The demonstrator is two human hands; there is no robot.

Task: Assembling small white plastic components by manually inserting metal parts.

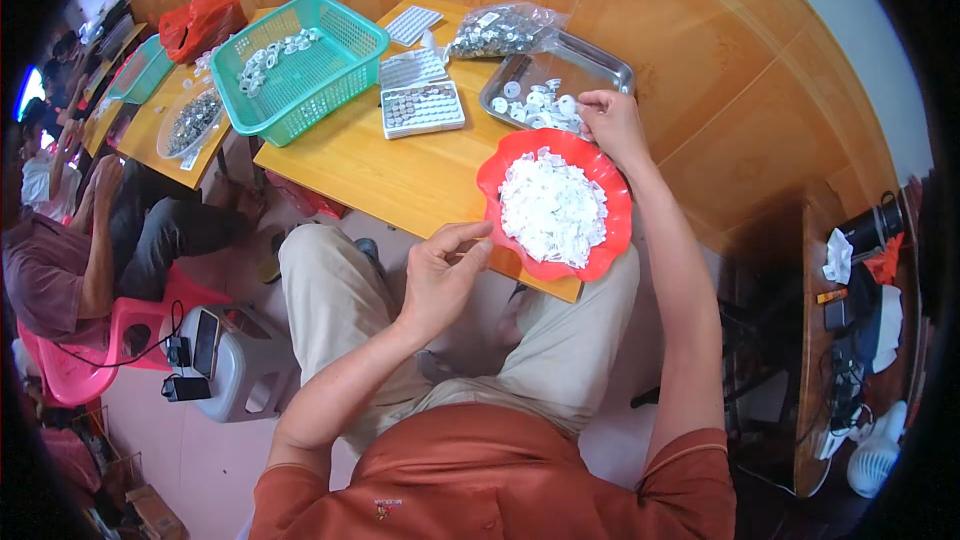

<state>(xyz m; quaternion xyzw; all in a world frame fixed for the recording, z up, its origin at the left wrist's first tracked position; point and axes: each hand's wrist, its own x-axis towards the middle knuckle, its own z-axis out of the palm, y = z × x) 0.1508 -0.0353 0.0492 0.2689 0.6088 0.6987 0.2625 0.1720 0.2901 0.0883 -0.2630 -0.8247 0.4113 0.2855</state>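
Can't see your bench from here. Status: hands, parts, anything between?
Right hand at white parts in metal tray, grip unclear. Left hand beside red bowl, grip unclear. Bowl, heaped with white pieces, between hands.

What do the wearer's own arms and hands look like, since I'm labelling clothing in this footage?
The left hand and right hand wear no gloves, and I see no watch or bracelet. The left forearm and right forearm are uncovered, without cables, below the short rust-coloured left sleeve and right sleeve.
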